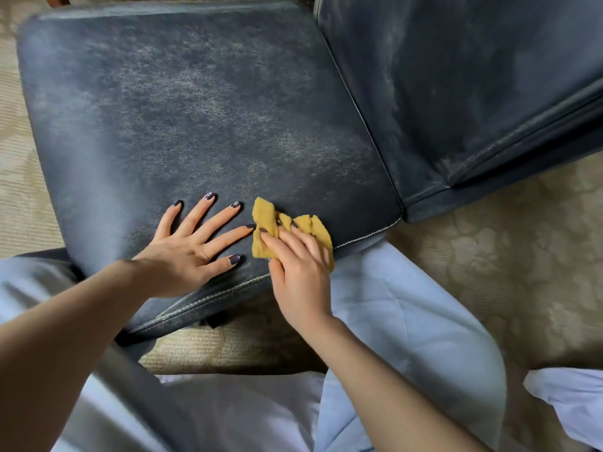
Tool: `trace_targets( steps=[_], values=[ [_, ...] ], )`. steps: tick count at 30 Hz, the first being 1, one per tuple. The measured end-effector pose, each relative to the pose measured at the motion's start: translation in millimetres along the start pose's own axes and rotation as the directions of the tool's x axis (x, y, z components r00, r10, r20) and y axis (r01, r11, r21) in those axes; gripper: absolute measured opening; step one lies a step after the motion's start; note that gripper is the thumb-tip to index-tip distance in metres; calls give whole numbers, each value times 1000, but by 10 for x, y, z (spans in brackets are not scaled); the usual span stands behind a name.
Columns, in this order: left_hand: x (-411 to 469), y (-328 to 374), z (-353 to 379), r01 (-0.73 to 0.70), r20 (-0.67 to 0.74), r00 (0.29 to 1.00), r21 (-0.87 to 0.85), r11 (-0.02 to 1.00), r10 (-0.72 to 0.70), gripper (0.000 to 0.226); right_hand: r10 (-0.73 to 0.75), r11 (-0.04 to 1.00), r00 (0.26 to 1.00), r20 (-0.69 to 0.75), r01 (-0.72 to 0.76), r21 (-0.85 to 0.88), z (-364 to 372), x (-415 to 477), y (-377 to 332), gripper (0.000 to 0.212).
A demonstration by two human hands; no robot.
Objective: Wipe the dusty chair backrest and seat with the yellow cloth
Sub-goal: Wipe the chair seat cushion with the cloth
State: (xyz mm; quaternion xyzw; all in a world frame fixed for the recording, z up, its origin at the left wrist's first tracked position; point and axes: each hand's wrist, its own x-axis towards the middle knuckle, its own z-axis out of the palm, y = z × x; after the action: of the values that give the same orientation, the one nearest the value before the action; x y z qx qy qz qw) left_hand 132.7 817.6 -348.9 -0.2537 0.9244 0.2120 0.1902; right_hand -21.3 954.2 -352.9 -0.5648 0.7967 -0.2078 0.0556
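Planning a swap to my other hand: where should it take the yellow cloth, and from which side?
Pinch the free flap of the yellow cloth that juts out past the right hand's fingers, coming from the left hand's side across the seat. The right hand covers the rest, bunched near the seat's front edge.

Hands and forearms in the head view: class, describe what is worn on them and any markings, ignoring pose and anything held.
The left forearm and right forearm are bare: no sleeves, watches or bracelets show. The left hand and right hand are ungloved; the oval fingernails carry dark polish, some with small pale specks.
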Motion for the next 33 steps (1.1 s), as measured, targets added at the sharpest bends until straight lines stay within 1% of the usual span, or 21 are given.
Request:
trace_targets(
  steps=[2,3,5,7,9,11,14,17,19,21,22,24,26,28,31,33],
  values=[
    [0,2,0,3,-12,1000,-4,1000,-3,63,-63,997,998,7,63,-42,-59,23,114,37],
    [1,6,0,4,-18,1000,-4,1000,-5,64,-57,996,998,-21,56,-62,-92,65,192,37],
    [1,8,11,6,-24,1000,-5,1000,-6,65,42,995,994,-100,-50,-86,-159,178,365,36],
    [4,4,24,5,-40,999,-15,1000,-6,63,136,981,982,-129,-152,-118,-233,304,546,36],
    [7,-3,39,2,-52,999,-15,1000,-3,61,186,968,977,-100,-200,-152,-330,422,698,37],
    [14,0,43,-2,-60,998,-26,1000,0,61,261,950,965,-36,-264,-169,-434,543,818,38],
    [16,-12,60,-10,-76,997,-31,999,7,61,422,893,906,-31,-421,-160,-513,734,984,38],
    [19,-10,68,-15,-82,997,-27,1000,13,61,520,841,854,-17,-515,-166,-506,929,1075,34],
    [31,-9,81,-11,-80,997,-11,1000,10,64,599,794,801,-15,-596,-123,-504,1063,1062,37],
    [37,-10,85,-10,-86,996,-5,1000,10,64,652,752,757,-32,-652,-98,-497,1191,1002,34],
    [34,-17,91,-14,-90,996,-3,1000,13,63,654,749,755,-46,-655,-101,-478,1239,945,31],
    [37,-26,101,-23,-105,994,-6,1000,22,63,613,776,789,-52,-613,-147,-398,1294,794,31],
    [39,-25,108,-18,-124,992,-4,1000,18,64,559,812,829,-12,-550,-195,-288,1294,655,38],
    [41,-42,138,-18,-151,988,12,1000,20,63,519,839,854,45,-498,-220,-219,1252,560,45],
    [50,-90,194,-26,-213,976,78,997,42,56,420,888,903,84,-391,-242,-202,1096,454,46],
    [57,-110,231,-29,-231,971,116,993,56,55,338,924,937,93,-311,-223,-196,932,374,44]
  ],
)
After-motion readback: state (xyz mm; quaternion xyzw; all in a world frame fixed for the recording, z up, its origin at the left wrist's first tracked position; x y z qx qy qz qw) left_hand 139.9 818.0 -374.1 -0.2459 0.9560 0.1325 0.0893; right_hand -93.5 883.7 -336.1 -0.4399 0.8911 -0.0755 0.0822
